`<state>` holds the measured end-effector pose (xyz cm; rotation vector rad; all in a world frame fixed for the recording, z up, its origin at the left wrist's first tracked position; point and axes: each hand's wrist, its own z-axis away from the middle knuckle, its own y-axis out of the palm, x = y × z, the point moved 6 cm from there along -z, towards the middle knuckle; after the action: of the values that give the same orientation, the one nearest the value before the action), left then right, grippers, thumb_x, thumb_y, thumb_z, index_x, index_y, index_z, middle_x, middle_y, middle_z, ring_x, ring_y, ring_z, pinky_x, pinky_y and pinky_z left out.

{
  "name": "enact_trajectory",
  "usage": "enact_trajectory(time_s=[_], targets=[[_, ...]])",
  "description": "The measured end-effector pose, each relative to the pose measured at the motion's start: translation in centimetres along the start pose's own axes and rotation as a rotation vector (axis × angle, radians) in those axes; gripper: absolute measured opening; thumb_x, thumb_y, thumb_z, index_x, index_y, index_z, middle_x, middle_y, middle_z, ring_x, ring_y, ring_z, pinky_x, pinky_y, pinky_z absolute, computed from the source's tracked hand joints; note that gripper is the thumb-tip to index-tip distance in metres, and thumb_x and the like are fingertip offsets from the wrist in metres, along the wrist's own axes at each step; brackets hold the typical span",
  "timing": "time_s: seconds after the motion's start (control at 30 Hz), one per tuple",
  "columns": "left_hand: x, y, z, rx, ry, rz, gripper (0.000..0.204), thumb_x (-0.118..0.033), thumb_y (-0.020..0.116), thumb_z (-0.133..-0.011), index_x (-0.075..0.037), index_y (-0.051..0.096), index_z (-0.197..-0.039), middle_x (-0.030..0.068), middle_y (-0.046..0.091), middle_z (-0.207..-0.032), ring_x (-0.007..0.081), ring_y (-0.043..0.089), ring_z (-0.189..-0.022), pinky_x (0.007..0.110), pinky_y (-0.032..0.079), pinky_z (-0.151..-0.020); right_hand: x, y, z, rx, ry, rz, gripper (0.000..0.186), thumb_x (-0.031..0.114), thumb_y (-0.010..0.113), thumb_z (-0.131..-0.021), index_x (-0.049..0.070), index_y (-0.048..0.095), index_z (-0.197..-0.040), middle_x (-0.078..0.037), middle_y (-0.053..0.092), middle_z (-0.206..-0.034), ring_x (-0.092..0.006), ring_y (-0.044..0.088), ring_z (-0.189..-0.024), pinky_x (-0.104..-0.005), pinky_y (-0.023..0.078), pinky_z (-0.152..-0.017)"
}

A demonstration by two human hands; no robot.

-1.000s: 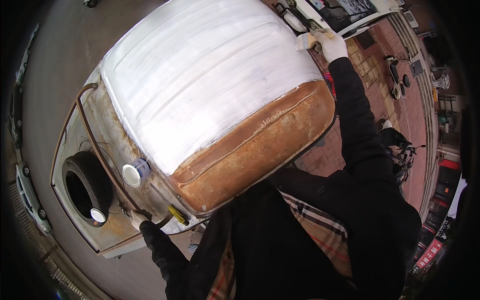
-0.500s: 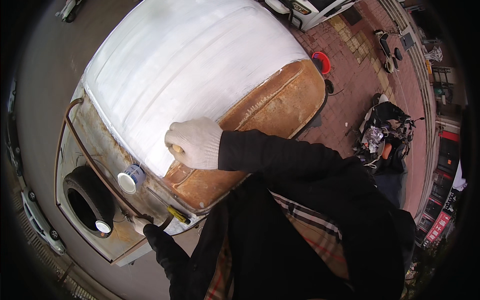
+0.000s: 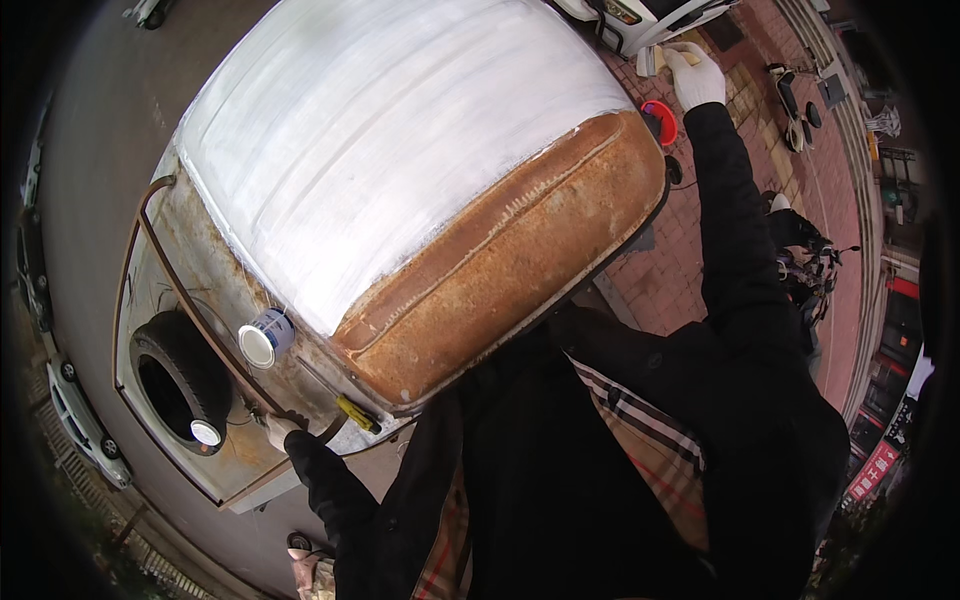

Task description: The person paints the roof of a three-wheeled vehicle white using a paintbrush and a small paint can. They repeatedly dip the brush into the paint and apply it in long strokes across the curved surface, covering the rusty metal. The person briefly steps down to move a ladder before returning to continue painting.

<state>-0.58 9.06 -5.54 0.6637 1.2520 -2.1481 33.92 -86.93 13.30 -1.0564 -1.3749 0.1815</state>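
My gloved right hand (image 3: 697, 78) holds a paintbrush (image 3: 652, 62) out beyond the upper-right corner of a metal roof panel, its upper part painted white (image 3: 400, 150) and the lower-right band rusty orange (image 3: 500, 260). My gloved left hand (image 3: 279, 428) grips a bent brown metal rail (image 3: 210, 332) at the lower left. Between rail and panel sit a white-and-blue can (image 3: 264, 337) and a yellow-handled screwdriver (image 3: 358, 413). A black tyre (image 3: 179, 370) lies beyond the rail with a round white lid (image 3: 205, 432) on it.
Past the panel are a white vehicle (image 3: 640, 22), a red bucket (image 3: 662, 122) on brick paving (image 3: 660, 290), parked scooters (image 3: 795, 110) and a dark motorbike (image 3: 800, 265). Cars (image 3: 85, 420) stand along the grey road at left, shopfronts at the far right.
My right hand came down to the panel's lower middle half a second ago and is now back out at the upper right with the brush. My left hand stays on the rail.
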Motion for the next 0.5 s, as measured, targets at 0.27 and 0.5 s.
enact_trajectory(time_s=[0.27, 0.5], targets=[[0.1, -0.2, -0.5, -0.062, 0.062, -0.087, 0.048, -0.044, 0.054, -0.102, -0.001, 0.066, -0.085, 0.0099, 0.064, -0.066, 0.0254, 0.062, -0.052, 0.039, 0.051, -0.045, 21.2, 13.1, 22.3, 0.344, -0.669, 0.146, 0.009, 0.012, 0.065, -0.091, 0.005, 0.066, -0.085, -0.012, 0.065, -0.093, -0.0299, 0.069, -0.075, -0.0395, 0.058, -0.068], [-0.5, -0.1, 0.1, -0.127, 0.103, -0.118, 0.053, -0.045, 0.055, -0.102, 0.001, 0.067, -0.08, 0.0107, 0.064, -0.064, 0.0255, 0.062, -0.05, 0.039, 0.051, -0.045, 30.7, 19.7, 33.3, 0.883, -0.582, -0.239, 0.014, 0.019, 0.066, -0.091, 0.005, 0.068, -0.09, -0.016, 0.068, -0.089, -0.0372, 0.07, -0.079, -0.0475, 0.057, -0.073]])
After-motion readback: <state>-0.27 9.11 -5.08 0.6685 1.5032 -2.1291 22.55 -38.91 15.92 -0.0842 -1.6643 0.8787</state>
